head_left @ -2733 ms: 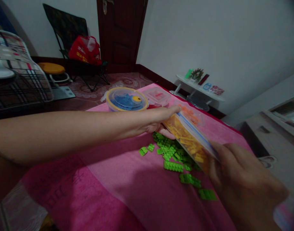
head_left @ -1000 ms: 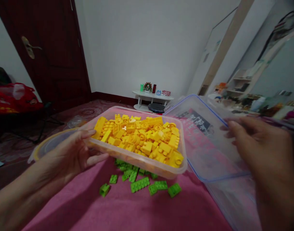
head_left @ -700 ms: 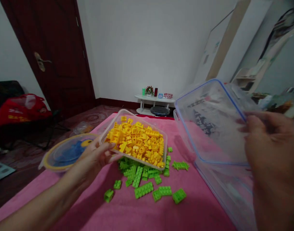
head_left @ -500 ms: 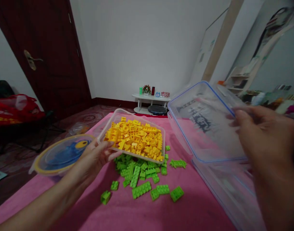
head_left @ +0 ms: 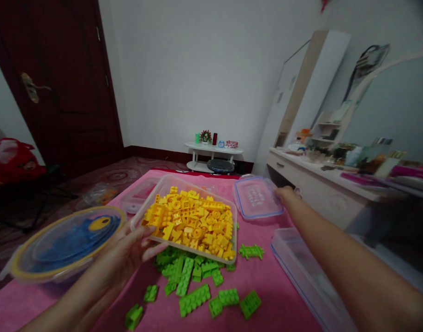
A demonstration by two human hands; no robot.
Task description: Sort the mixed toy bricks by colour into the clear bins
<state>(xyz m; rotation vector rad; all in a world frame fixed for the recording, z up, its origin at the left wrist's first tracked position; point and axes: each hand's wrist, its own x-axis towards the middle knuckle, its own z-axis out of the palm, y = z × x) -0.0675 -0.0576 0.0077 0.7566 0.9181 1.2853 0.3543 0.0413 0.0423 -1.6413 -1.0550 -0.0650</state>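
Note:
My left hand [head_left: 137, 246] grips the near left corner of a clear plastic tub [head_left: 149, 188], which is tilted toward me. Yellow building bricks [head_left: 193, 221] fill it. Beneath and in front of the tub lies a loose pile of green building bricks [head_left: 185, 274] on the pink cloth. Stretched far forward on the right, my right hand [head_left: 286, 194] holds the right edge of a clear lid [head_left: 259, 198] with a blue seal and printed lettering. That lid is low over the cloth; whether it touches is unclear.
A round lidded container [head_left: 66, 244] with a yellow rim and blue contents stands on the left. At the right edge is a long clear box [head_left: 304, 272]. Behind the tub lies another clear container [head_left: 138, 196]. Farther off are a white dresser [head_left: 311, 180] and a small shelf table [head_left: 213, 148].
My right hand has carried the lid forward and down, from raised upright on the right to low at the cloth's far right. The left hand still holds the tub.

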